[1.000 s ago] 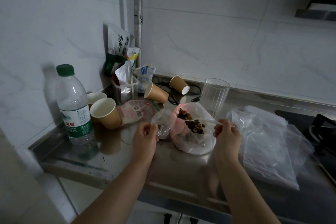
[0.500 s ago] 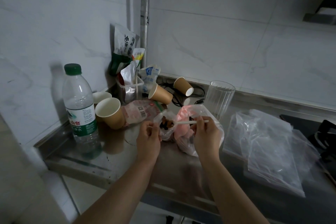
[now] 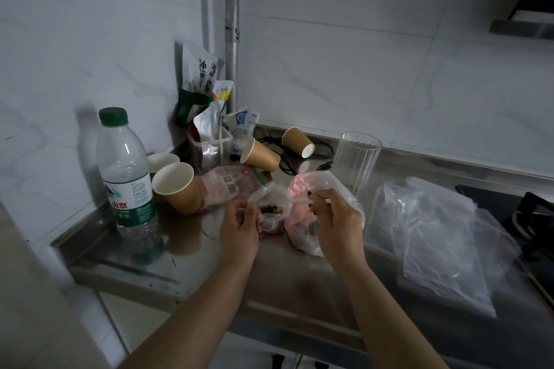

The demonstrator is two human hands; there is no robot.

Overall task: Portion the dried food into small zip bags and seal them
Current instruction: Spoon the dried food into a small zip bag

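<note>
Filling step: left hand (image 3: 239, 226) pinches zip bag (image 3: 268, 204) open beside pink bag (image 3: 302, 210); right hand (image 3: 335, 219) pinches spoon (image 3: 301, 201) over it; next, tip carefully.

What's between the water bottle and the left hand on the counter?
In the head view, a tilted paper cup sits between the water bottle and the left hand, with bare steel counter in front.

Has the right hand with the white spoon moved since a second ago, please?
Yes. The right hand carried the white spoon leftward, away from the clear glass, to the small zip bag held by the left hand.
</note>
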